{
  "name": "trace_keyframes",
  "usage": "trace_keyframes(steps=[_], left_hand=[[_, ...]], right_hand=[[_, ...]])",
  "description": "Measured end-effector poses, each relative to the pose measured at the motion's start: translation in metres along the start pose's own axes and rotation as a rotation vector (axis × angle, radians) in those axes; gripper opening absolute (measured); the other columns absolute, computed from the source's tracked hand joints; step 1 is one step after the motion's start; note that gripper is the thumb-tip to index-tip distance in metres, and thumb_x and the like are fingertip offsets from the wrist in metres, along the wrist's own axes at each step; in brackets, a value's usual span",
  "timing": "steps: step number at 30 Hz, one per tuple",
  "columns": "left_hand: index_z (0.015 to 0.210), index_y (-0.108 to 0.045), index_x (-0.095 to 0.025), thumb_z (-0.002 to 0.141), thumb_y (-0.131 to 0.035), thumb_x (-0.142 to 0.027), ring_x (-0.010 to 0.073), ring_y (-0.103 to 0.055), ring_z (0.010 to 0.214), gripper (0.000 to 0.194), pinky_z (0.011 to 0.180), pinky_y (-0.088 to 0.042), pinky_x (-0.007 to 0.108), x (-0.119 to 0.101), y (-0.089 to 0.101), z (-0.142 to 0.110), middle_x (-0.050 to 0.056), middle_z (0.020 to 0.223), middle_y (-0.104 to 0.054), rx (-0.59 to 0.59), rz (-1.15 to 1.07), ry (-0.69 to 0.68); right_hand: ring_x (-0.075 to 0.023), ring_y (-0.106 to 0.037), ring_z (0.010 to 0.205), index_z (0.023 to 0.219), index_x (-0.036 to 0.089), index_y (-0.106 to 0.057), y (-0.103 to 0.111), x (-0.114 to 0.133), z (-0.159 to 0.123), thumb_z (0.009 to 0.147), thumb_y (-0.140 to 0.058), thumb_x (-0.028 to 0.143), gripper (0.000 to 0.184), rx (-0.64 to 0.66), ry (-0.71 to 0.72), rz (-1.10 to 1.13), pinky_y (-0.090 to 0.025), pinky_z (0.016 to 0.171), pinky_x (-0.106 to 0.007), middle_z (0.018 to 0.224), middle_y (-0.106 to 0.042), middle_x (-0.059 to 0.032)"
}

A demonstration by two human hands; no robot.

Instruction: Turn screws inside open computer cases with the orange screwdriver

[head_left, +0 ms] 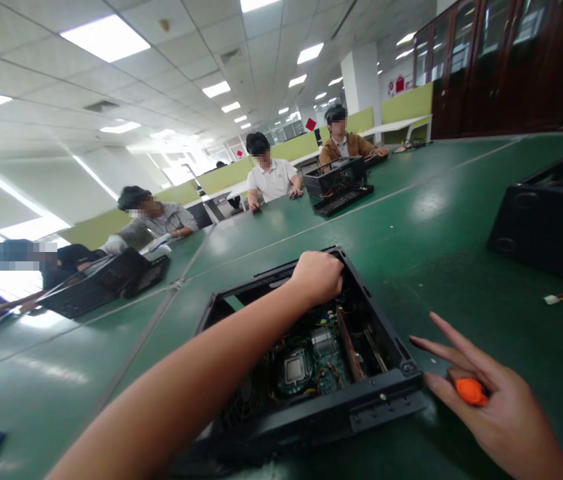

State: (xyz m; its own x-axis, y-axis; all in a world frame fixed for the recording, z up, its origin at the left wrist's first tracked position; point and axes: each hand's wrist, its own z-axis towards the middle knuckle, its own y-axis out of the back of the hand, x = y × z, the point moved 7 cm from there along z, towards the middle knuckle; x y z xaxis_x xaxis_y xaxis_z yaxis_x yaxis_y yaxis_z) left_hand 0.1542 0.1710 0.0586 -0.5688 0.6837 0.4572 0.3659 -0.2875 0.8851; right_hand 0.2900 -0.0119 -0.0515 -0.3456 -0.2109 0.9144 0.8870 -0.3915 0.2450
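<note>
And there, on the glossy green table [441,260], lay the open-topped black metal computer case [326,421]; at its far corner, the left hand [317,277] was curled, any hold hidden. Beside it, a rounded orange object [471,391] was tucked into the half-spread right hand [504,393]; through loose grip, dropping seemed risked!

This looks like an open-plan office with workshop-style work in it. A tiled ceiling [186,67] with panel lights [106,38] fills the top, yellow-green partitions [408,110] and glass-doored wooden cabinets [498,73] stand upper right, and an opened computer case [321,415] lies lower centre on a large green table [441,267].
</note>
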Motion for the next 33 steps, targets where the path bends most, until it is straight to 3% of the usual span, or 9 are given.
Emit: trace_keyframes(steps=[5,9,11,13,16,19,22,27,33], left_hand=[[0.090,-0.070,-0.014,0.081,-0.049,-0.024,0.0273,-0.070,0.079,0.025,0.063,-0.049,0.034,-0.007,0.018,-0.018,0.013,0.090,-0.074,-0.096,-0.033,-0.017],[0.117,-0.064,-0.020,0.082,-0.049,-0.028,0.0240,-0.069,0.080,0.039,0.070,-0.050,0.035,0.054,0.054,-0.061,0.007,0.097,-0.075,-0.265,-0.121,0.295],[0.118,-0.065,-0.021,0.081,-0.050,-0.029,0.0227,-0.069,0.083,0.040,0.076,-0.051,0.035,0.080,0.055,-0.084,0.006,0.099,-0.075,-0.217,-0.215,0.395],[0.106,-0.071,-0.020,0.079,-0.052,-0.029,0.0216,-0.069,0.082,0.034,0.074,-0.052,0.032,0.091,0.041,-0.100,0.005,0.095,-0.076,-0.040,-0.342,0.406],[0.097,-0.073,-0.022,0.076,-0.054,-0.023,0.0196,-0.070,0.074,0.029,0.065,-0.052,0.027,0.078,0.005,-0.117,0.002,0.085,-0.076,0.300,-0.481,0.341],[0.101,-0.072,-0.027,0.075,-0.054,-0.016,0.0198,-0.071,0.081,0.034,0.070,-0.053,0.026,0.053,-0.023,-0.123,0.001,0.092,-0.077,0.472,-0.461,0.182],[0.107,-0.071,-0.031,0.078,-0.052,-0.012,0.0201,-0.071,0.094,0.039,0.083,-0.053,0.028,0.036,-0.034,-0.124,0.001,0.102,-0.076,0.468,-0.413,0.067],[0.114,-0.068,-0.028,0.084,-0.047,-0.015,0.0237,-0.073,0.084,0.039,0.074,-0.056,0.034,0.030,-0.022,-0.135,0.007,0.116,-0.069,0.344,-0.129,0.100],[0.152,-0.019,-0.032,0.066,-0.070,-0.019,0.0327,-0.065,0.110,0.101,0.084,-0.055,0.041,0.003,-0.022,-0.147,0.012,0.155,-0.036,0.472,-0.093,-0.084]], right_hand=[[-0.0245,-0.074,0.080,0.145,0.026,-0.046,0.000,0.004,0.001,0.076,-0.070,0.034,0.073,0.012,0.001,-0.003,-0.060,0.064,-0.025,0.111,-0.073,-0.0096],[-0.0230,-0.074,0.078,0.146,0.025,-0.043,0.002,0.004,0.001,0.079,-0.068,0.036,0.072,0.018,0.001,-0.011,-0.060,0.067,-0.025,0.113,-0.072,-0.0109],[-0.0218,-0.073,0.082,0.147,0.024,-0.041,0.003,0.002,-0.001,0.082,-0.066,0.037,0.071,0.026,0.000,-0.019,-0.059,0.071,-0.025,0.114,-0.072,-0.0106],[-0.0214,-0.073,0.089,0.148,0.022,-0.039,0.003,0.000,-0.002,0.084,-0.065,0.037,0.070,0.033,0.002,-0.028,-0.058,0.077,-0.025,0.114,-0.072,-0.0104],[-0.0228,-0.072,0.094,0.148,0.021,-0.038,0.003,-0.003,-0.004,0.085,-0.065,0.039,0.071,0.036,0.001,-0.043,-0.059,0.078,-0.025,0.115,-0.072,-0.0103],[-0.0234,-0.072,0.094,0.148,0.023,-0.038,0.005,-0.004,-0.005,0.085,-0.065,0.039,0.070,0.028,0.000,-0.056,-0.060,0.076,-0.025,0.116,-0.072,-0.0096],[-0.0222,-0.072,0.095,0.148,0.024,-0.038,0.005,-0.002,-0.005,0.085,-0.065,0.039,0.071,0.037,0.024,-0.063,-0.059,0.078,-0.024,0.114,-0.073,-0.0080],[-0.0215,-0.072,0.095,0.147,0.025,-0.039,0.006,-0.001,-0.006,0.085,-0.066,0.040,0.070,0.034,0.042,-0.066,-0.058,0.082,-0.024,0.112,-0.074,-0.0066],[-0.0230,-0.072,0.098,0.147,0.024,-0.040,0.006,-0.002,-0.007,0.084,-0.066,0.039,0.070,0.044,0.022,-0.055,-0.057,0.087,-0.028,0.111,-0.074,-0.0075]])
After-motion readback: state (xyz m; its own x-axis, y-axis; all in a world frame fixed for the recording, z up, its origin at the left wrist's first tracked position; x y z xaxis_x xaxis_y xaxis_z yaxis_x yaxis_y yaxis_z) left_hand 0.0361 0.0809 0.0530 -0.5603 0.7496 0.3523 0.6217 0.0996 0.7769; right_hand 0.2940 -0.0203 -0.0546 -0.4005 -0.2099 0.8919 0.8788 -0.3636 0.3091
